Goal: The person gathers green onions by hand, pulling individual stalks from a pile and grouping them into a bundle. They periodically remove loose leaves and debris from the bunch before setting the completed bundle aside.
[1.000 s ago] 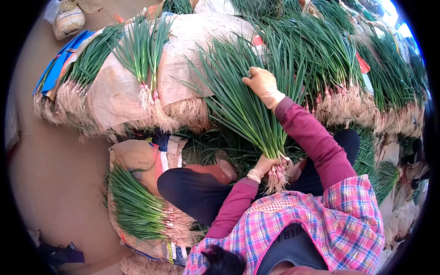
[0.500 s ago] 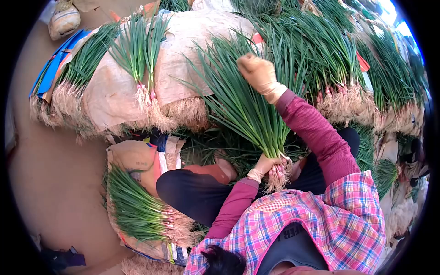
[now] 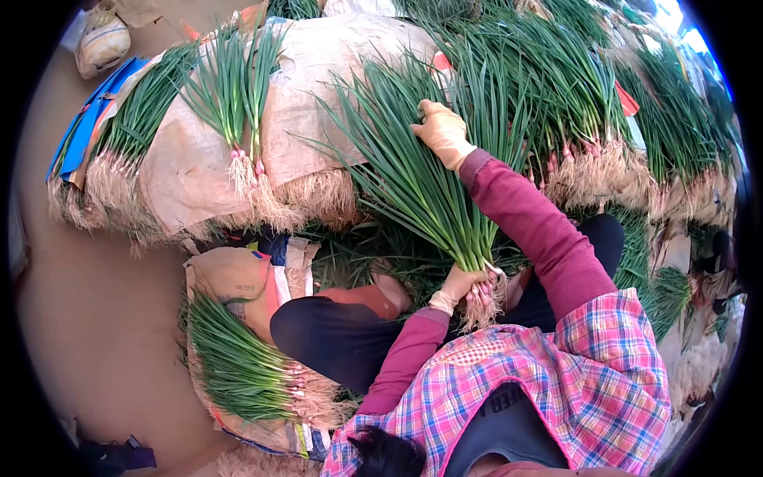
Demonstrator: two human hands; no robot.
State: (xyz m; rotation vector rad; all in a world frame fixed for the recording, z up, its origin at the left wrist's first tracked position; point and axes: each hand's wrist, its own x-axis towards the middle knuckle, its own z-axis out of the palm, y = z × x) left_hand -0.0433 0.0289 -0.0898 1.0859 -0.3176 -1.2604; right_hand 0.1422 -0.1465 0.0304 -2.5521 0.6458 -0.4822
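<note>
My gloved left hand (image 3: 461,285) is closed around the base of a bunch of green onions (image 3: 445,191), just above its pink bulbs and pale roots. The long green leaves fan upward and to the left. Over the upper leaves is my gloved right hand (image 3: 441,131), with fingers curled and pressed together among or against the leaves. Whether it pinches a leaf is too small to tell.
Two small bunches (image 3: 238,119) lie on a beige sack cloth (image 3: 318,95) ahead. Large piles of onions (image 3: 556,87) stand at the right. Another pile (image 3: 238,358) rests on sacking at the lower left. My bent legs flank the bunch.
My right hand has come down slightly and its fingers have loosened from a fist-like shape. My left hand keeps its hold on the bunch.
</note>
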